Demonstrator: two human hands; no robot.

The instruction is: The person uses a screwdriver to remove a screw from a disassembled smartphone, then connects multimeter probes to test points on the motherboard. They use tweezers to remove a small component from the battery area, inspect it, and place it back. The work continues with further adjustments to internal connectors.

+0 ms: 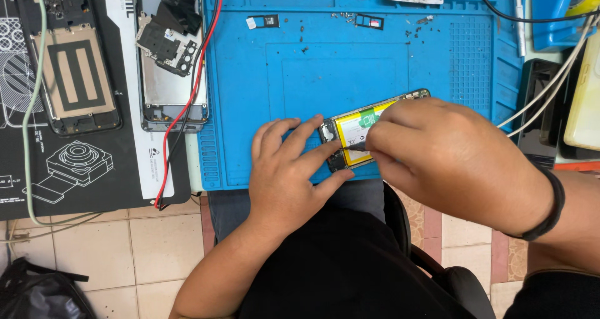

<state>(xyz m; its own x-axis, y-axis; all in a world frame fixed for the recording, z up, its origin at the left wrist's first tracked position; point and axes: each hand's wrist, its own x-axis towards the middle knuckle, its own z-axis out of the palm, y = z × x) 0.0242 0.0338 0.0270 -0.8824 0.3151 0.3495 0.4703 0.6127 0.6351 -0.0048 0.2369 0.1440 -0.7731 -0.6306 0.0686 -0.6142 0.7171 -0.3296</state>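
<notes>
1. Blue work mat: covers the middle of the bench; its near edge runs just above the person's lap.
2. Opened phone: lies tilted near the mat's near edge, right of centre, back cover off, yellow battery exposed with a green tab on it. Its right end is hidden under the right hand.
3. Left hand: palm down, fingers spread, resting on the mat's near edge. The fingertips touch the phone's left end and pin it; the hand presses rather than wraps around anything.
4. Right hand: curled over the phone's right half, thumb and forefinger pinched on a thin dark tool whose tip lies on the battery's lower part. A black band circles this wrist.
5. Two small card trays and loose screws: lie toward the mat's far edge, well apart from the hands.
6. Black mat: adjoins the blue mat's left edge and carries two more dismantled phones, one at the far left, the other near the blue mat.
7. Red wire: crosses the second phone and runs to the black mat's near edge.
</notes>
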